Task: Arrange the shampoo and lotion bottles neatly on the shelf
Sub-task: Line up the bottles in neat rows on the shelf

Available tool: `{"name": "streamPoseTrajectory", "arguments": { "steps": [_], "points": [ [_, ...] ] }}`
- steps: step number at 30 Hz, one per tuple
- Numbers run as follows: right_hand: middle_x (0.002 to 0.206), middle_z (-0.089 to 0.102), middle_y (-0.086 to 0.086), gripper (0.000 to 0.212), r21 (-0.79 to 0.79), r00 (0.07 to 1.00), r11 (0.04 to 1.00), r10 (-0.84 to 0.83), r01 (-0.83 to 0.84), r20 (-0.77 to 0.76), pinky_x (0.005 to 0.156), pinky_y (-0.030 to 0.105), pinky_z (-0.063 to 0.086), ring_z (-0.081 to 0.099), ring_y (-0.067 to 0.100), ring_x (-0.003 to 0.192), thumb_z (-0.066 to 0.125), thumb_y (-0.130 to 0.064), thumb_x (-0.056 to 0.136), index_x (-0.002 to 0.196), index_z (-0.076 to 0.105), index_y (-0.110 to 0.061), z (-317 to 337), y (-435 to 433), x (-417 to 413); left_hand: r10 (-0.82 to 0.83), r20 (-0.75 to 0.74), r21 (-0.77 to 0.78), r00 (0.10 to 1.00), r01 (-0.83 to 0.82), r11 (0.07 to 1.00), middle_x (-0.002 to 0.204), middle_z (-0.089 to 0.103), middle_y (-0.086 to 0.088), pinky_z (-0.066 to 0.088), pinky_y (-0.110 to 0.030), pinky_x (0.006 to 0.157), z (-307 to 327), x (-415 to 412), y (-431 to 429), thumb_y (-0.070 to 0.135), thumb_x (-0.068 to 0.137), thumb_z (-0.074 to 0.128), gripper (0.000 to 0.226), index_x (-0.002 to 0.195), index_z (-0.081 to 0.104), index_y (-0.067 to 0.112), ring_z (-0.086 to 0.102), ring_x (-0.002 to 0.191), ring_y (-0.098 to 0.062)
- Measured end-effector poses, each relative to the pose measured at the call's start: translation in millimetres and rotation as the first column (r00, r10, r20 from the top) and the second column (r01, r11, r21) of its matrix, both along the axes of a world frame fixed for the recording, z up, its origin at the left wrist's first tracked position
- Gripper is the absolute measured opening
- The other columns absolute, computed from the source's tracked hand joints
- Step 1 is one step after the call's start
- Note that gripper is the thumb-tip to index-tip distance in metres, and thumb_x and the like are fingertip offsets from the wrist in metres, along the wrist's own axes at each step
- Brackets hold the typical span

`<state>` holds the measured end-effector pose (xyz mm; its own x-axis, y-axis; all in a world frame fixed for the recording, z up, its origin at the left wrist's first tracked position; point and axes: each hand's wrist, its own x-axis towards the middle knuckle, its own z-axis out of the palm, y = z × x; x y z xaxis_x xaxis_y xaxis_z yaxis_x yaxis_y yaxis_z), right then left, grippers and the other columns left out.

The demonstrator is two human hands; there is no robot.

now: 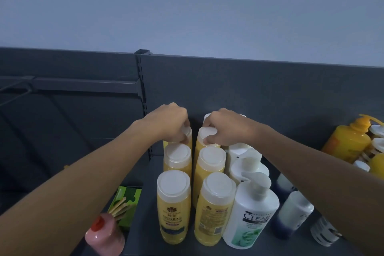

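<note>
The white pump bottle (249,212) at the front carries the brand name "CLEAR" in large letters on a dark band, above a pale green picture. The front left yellow bottle (173,214) reads "HERBAL" beneath a small flower emblem. The front yellow bottle beside it (214,214) shows a label of fine print too small to read.

Dim, bluish, soft light — wide-angle bowing at edges.

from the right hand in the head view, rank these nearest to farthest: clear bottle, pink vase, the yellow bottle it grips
1. Yellow bottle: back row, its cap gripped by the right hand.
2. CLEAR bottle: front row, right of the yellow ones.
3. Pink vase: front left.
</note>
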<state>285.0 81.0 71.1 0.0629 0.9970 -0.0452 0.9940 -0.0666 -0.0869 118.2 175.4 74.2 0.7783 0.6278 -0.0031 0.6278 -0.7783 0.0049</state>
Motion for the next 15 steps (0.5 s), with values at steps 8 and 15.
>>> {"name": "streamPoseTrajectory", "arguments": {
  "steps": [8,15],
  "points": [
    [0.121,0.07,0.003,0.05,0.013,1.0,1.0,0.016,-0.016,-0.011,0.075,0.031,0.046,0.064,0.026,0.104,0.074,-0.04,0.089,0.132,0.066,-0.016,-3.0,0.4,3.2,0.021,-0.013,0.0,1.0,-0.021,1.0,0.115,0.069,-0.003,0.048,-0.027,0.068,1.4,-2.5,-4.2,0.049,0.081,0.077,0.056,0.13,0.069,0.022,0.064,0.093,-0.021],
    [0.125,0.069,-0.005,0.052,0.038,0.999,0.999,0.03,-0.028,-0.034,0.085,0.034,0.056,0.064,0.019,0.106,0.074,-0.045,0.087,0.134,0.065,-0.025,4.1,1.6,6.3,0.029,-0.055,-0.008,0.998,-0.029,1.0,0.119,0.068,-0.003,0.054,-0.031,0.075,3.0,-2.5,2.6,0.05,0.081,0.078,0.061,0.133,0.066,0.021,0.061,0.092,-0.02]
  ]
}}
